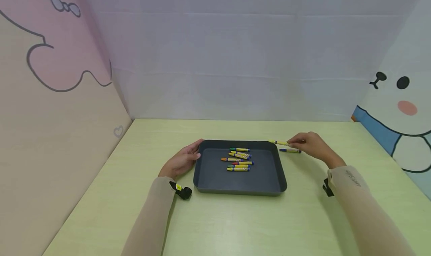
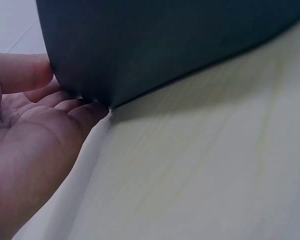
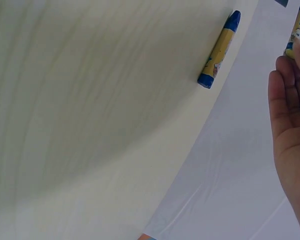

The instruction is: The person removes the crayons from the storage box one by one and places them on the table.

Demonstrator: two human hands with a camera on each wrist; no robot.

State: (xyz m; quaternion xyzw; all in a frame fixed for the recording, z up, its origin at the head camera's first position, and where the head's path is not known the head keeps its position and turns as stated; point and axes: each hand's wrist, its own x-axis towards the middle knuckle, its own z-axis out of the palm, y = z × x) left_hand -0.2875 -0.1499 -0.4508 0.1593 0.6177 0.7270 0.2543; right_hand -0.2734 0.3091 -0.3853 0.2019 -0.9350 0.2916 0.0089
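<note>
Crayon (image 1: 278, 142) between my right hand's (image 1: 311, 145) fingertips sits just off the tray's (image 1: 282, 173) far right corner, its long axis running left to right, one end over the tray rim and the other hidden in my pinch. In the right wrist view only a short stretch of it shows at my fingertips (image 3: 299, 47), so I cannot tell its tip colour there. A second crayon, the blue one (image 1: 290, 150), lies on the table (image 1: 235, 226) just beside my right hand and just outside the tray's right wall, nearly parallel to the first, its long axis also left to right. In the right wrist view it lies alone on bare wood, apart from my fingers.

Inside the tray a cluster of crayons (image 1: 239, 159) lies in the far half, most with their long axes across the tray, a few slightly slanted. The near half of the tray floor is bare dark surface.

My left hand (image 1: 182, 160) rests against the tray's left wall near the far left corner, fingers relaxed and laid along the wall, thumb over the rim; in the left wrist view the fingers touch the base of the wall where it meets the table.

Open table lies wide in front of the tray and to the right of my right hand; walls close the left, back and right sides.
</note>
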